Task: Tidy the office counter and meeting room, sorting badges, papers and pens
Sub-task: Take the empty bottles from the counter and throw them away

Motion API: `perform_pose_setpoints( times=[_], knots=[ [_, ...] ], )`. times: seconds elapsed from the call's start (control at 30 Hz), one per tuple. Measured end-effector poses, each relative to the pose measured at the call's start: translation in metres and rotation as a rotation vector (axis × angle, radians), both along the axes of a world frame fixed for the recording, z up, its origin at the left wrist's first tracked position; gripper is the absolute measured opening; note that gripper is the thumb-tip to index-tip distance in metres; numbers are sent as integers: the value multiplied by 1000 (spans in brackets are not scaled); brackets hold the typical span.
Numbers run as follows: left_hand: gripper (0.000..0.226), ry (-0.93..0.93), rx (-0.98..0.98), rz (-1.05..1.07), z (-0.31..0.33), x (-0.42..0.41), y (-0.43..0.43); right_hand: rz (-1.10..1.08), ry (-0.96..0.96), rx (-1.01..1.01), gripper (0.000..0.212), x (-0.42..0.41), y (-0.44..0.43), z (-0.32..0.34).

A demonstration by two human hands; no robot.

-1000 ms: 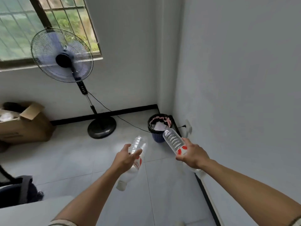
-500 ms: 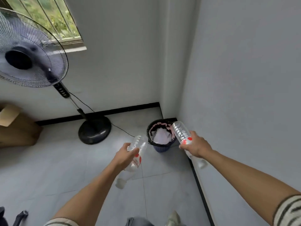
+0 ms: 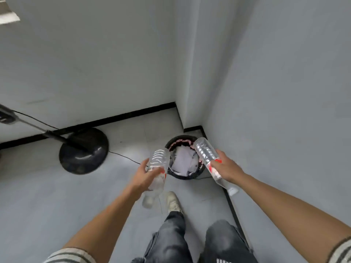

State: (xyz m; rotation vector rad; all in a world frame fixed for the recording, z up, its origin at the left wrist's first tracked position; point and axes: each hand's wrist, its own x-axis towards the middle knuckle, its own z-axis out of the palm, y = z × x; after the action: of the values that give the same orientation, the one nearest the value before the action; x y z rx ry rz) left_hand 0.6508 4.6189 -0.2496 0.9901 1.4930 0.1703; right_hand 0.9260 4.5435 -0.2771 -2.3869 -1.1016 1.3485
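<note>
Obs.: person stands over a bin [image 3: 182,177] set in the far right corner of the floor [image 3: 57,196], where two walls meet. That spot keeps it out of the walking path.

Left hand [image 3: 143,177]: fingers and thumb curled round the labelled middle of the left bottle [image 3: 159,161]. The bottle is clear plastic and looks empty, base up and forward, cap end down toward the person.

Right hand [image 3: 227,168]: wrapped likewise round the right bottle [image 3: 204,150], base aimed at the bin, cap end trailing low by the right wall.

Both bottles are held aloft, their bases lying across the bin's near rim, one on each side. Whether they are truly above the opening or just short of it cannot be told from a single view.

Bin contents: white papers [image 3: 183,161], crumpled, well up toward the rim, over a pink liner edge.

Judgement: mid-body grips with the bases leading suit a short drop or toss. One bottle per hand saves a second trip. Disposal appears imminent but is not done.

Risk: the paper pile leaves little depth, so a bottle may roll off it onto the floor.

Also present: fan base [image 3: 83,150] at the far wall to the left, well apart from the bin. Its cable [image 3: 123,156] runs along the floor toward the bin. One shoe [image 3: 173,202] is planted just short of the bin.

No badges or pens in view.
</note>
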Motion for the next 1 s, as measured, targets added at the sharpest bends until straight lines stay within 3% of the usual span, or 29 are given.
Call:
perform_pose_setpoints(
  times=[0.07,0.2,0.27,0.37,0.57,0.77,1.0],
  knots=[
    [79,7,-5,-2,-25,12,28,-91,70,-26,63,1,23,-19],
    [60,18,-48,-2,-80,40,68,-251,178,-115,87,3,62,-70],
    [58,39,-84,13,-127,54,89,-287,200,-144,82,7,86,-112],
    [36,87,-115,30,-193,68,106,-362,224,-184,78,12,108,-178],
    [44,210,-163,55,-315,90,121,-429,230,-255,48,20,125,-305],
    [54,272,-109,-7,-414,113,124,-286,222,-335,84,27,139,-405],
    [45,336,-130,-116,-460,125,140,-259,162,-289,77,32,142,-453]
  ],
)
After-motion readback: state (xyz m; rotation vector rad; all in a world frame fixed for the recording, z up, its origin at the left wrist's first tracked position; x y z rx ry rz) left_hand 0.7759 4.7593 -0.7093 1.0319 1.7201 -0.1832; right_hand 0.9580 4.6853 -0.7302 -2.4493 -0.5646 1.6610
